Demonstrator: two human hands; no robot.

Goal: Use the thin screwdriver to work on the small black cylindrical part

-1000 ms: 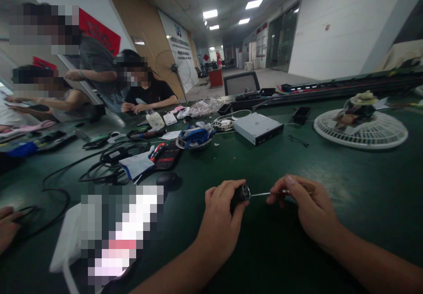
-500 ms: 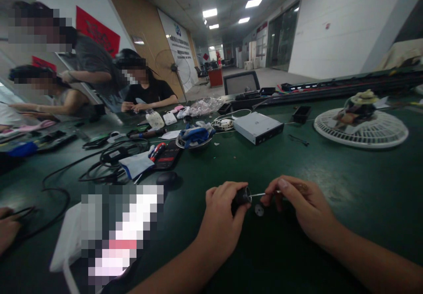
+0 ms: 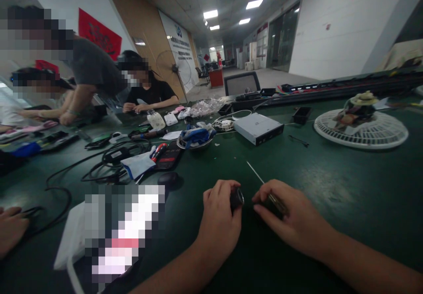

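My left hand is closed around a short black cylinder, its open, silver-rimmed end facing right. A screwdriver with a brownish, see-through handle is gripped in my right hand. Its thin metal shaft points up and to the left, apart from the cylinder. The thumb and forefinger of that hand reach toward the cylinder with a small gap left between. What lies inside the cylinder is too dark to make out.
Beyond my hands lie a grey disc drive, a white fan grille and a metal bowl with blue cloth. To the left are a mouse, a phone and black cables. Another person's hand rests at far left.
The screwdriver's tip has come out of the cylinder's mouth and swung upward. The small round disc below the cylinder is out of sight. My left hand has shifted slightly left with the cylinder.
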